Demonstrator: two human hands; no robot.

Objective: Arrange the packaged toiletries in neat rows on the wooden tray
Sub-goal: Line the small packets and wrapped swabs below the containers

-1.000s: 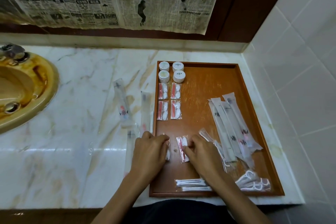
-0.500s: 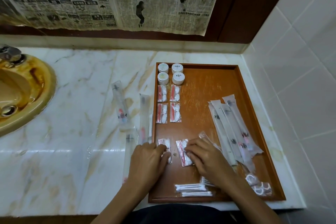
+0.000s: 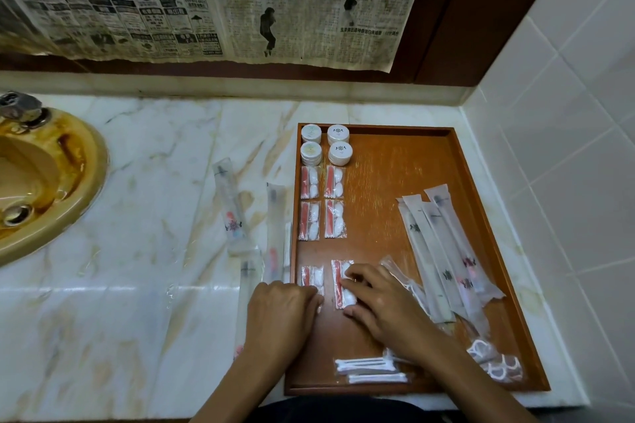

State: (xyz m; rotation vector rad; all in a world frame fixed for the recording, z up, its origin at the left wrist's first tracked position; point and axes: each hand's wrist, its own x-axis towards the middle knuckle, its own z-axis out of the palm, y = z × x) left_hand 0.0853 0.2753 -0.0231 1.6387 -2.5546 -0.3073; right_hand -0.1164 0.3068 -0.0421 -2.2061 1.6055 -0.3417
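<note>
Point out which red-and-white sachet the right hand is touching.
The near-right sachet, under the right hand fingers; the other five lie clear of that hand.

There is one view only — the camera on my head, looking forward and steeply down onto the marble counter (image 3: 144,251). It sits close: my forearms enter from the bottom edge, and my left hand (image 3: 280,311) and right hand (image 3: 381,302) fall lower centre. The wooden tray (image 3: 481,216) fills the right half, the sink (image 3: 68,189) the left edge (wide-angle, so lines bow) — newspaper (image 3: 206,0) runs along the top.
</note>
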